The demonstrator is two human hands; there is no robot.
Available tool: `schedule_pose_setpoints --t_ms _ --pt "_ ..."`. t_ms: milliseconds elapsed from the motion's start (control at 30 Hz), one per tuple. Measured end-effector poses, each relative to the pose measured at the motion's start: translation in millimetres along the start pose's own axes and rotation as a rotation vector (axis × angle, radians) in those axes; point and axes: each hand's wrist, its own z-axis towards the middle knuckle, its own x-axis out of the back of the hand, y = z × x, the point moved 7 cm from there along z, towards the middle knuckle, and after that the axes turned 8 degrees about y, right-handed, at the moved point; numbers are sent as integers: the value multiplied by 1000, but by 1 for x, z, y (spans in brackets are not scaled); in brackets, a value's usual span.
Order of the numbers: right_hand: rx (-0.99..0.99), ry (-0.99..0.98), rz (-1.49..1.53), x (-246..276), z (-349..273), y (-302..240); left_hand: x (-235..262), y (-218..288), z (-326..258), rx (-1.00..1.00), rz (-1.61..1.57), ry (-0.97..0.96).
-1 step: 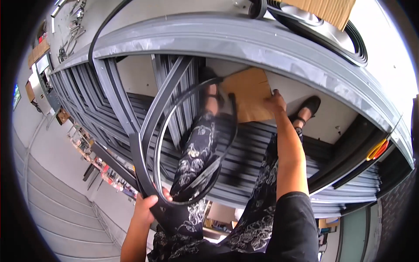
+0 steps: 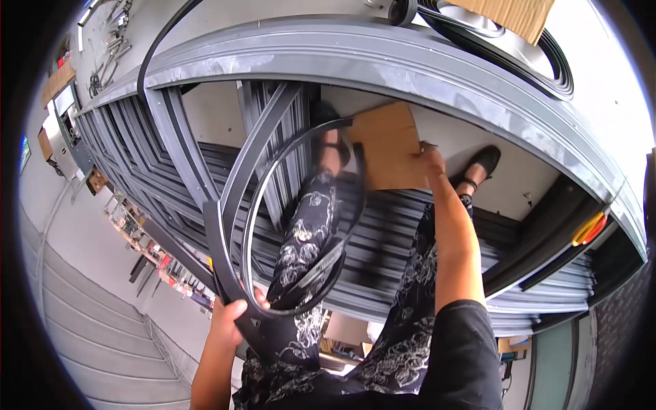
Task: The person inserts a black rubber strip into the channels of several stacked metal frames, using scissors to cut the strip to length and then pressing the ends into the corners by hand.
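My left hand point(image 2: 231, 318) is closed around a looped coil of black flexible strip point(image 2: 292, 313), which looks like rubber seal. The coil hangs open in front of my left leg, and a wide dark band of it stands up beside my thumb. My right hand point(image 2: 430, 161) reaches farther out and grips the right edge of a flat brown cardboard piece point(image 2: 387, 143). That piece lies between my two feet, within the grey frame. One end of the black strip reaches up to the cardboard's left edge; whether they touch I cannot tell.
A long grey profile frame point(image 2: 287, 58) curves across the far side. Grey profiles point(image 2: 369, 253) lie stacked beneath my legs. Orange-and-yellow-handled scissors point(image 2: 589, 229) rest at the right. Coiled black strip point(image 2: 560, 75) sits at the back right under cardboard point(image 2: 512, 15).
The cardboard and my right hand have shifted slightly left. The black coil has swung a little, while my left hand has hardly moved.
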Motion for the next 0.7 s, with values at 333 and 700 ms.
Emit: schedule_pose_setpoints --t_ms 333,700 --pt "-38 -487 188 147 -208 -24 -118 166 -45 -722 45 -227" --pt "690 -929 -673 -39 -342 -49 -174 148 36 -768 43 -415"
